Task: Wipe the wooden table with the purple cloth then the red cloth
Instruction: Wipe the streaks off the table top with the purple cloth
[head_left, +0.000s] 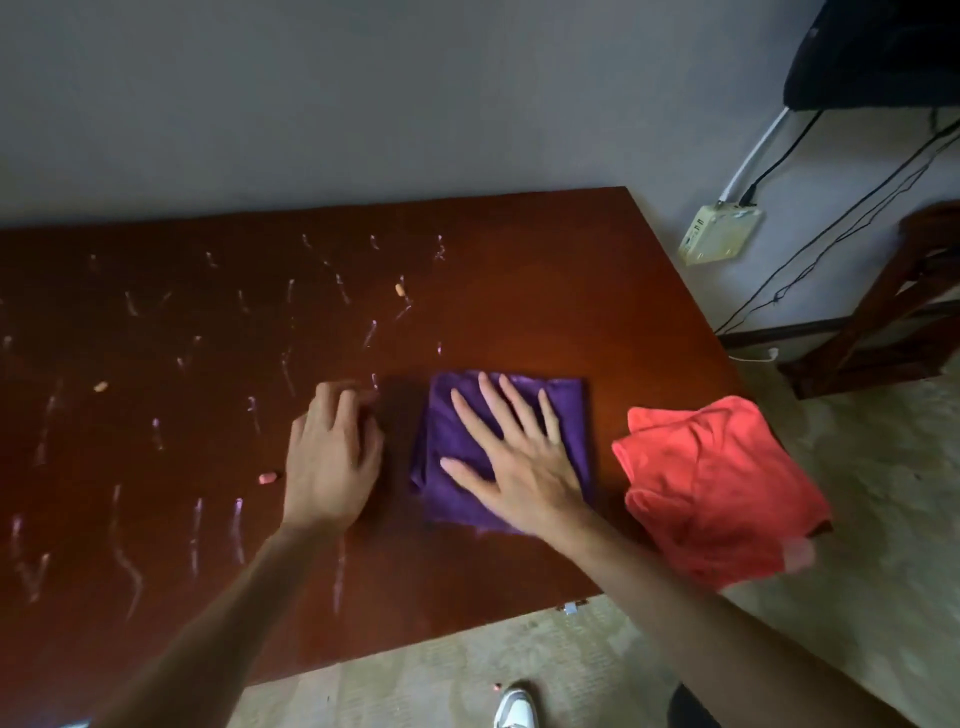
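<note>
On the table (519, 291), near its right end, my right hand (514, 457) lies flat with fingers spread on the folded purple cloth (457, 441), pressing it down without gripping. My left hand (332, 457) rests just beside the cloth's left edge, fingers loosely curled on the bare wood, holding nothing. That cloth sits as a rough rectangle, its long axis running from the near edge toward the wall. To its right, apart from both hands, the red cloth (722, 488) lies crumpled, overhanging the table's corner. Pale chalk streaks (124, 551) and small chalk bits (399, 289) cover the wood at left.
</note>
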